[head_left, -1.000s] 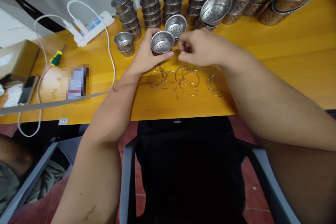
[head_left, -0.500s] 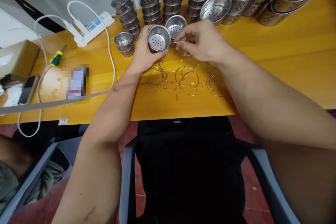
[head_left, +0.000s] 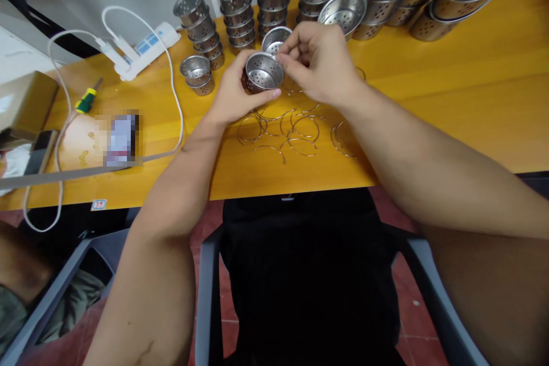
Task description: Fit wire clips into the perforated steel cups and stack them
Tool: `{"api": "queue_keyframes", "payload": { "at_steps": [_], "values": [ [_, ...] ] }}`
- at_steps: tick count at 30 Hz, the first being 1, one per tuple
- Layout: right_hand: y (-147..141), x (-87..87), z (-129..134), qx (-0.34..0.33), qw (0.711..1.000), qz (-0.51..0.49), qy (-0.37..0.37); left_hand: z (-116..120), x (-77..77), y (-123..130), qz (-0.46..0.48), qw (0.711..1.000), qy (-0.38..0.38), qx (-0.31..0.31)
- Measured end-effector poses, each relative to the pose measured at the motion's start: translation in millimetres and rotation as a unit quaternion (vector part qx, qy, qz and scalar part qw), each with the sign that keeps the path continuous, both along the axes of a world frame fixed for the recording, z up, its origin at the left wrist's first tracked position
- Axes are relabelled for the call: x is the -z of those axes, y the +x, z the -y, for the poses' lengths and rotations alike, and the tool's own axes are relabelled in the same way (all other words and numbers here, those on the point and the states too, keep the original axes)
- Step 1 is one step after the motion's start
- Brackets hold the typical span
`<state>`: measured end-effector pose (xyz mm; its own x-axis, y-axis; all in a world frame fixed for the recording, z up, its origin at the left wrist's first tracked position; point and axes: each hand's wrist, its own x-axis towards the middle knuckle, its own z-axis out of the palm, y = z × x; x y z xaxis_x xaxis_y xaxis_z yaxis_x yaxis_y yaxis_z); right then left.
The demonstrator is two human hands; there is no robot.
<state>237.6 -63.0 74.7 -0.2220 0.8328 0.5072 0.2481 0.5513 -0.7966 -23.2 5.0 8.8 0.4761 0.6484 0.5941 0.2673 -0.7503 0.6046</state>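
Observation:
My left hand (head_left: pixel 231 88) wraps round a small perforated metal cup (head_left: pixel 264 72), its open top tilted towards me. At the cup's right rim, my right hand (head_left: pixel 315 60) is closed in a pinch on a thin wire, mostly hidden by the fingers. Just behind the held cup, another perforated cup (head_left: pixel 274 40) is partly covered by my hands. Several bent open wire rings (head_left: pixel 302 128) lie loose on the table below both hands.
Stacks of perforated cups (head_left: pixel 235 11) line the back of the yellow table (head_left: pixel 454 103). A larger cup (head_left: pixel 343 11) leans at the right stacks. On the left are a power strip (head_left: pixel 148 51), white cable, screwdriver (head_left: pixel 87 100), phone (head_left: pixel 122 137) and cardboard box (head_left: pixel 30 103).
My right hand has moved left to the held cup's rim, its fingertips now against it. The cup has tilted a little more and shifted slightly down and right. The whole view has shifted slightly.

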Motion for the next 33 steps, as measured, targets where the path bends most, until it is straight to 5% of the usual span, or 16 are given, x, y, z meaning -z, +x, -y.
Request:
{"api": "queue_keyframes", "payload": {
  "at_steps": [20, 33],
  "values": [
    [-3.1, -24.9, 25.0, 0.067, 0.995, 0.072, -0.025, 22.8, -9.3, 16.8, -0.019, 1.000, -0.007, 0.003],
    [-6.2, -23.6, 22.9, 0.050, 0.999, 0.002, -0.002, 15.4, -10.3, 13.2, -0.006, 1.000, -0.007, -0.017]
  ]
}}
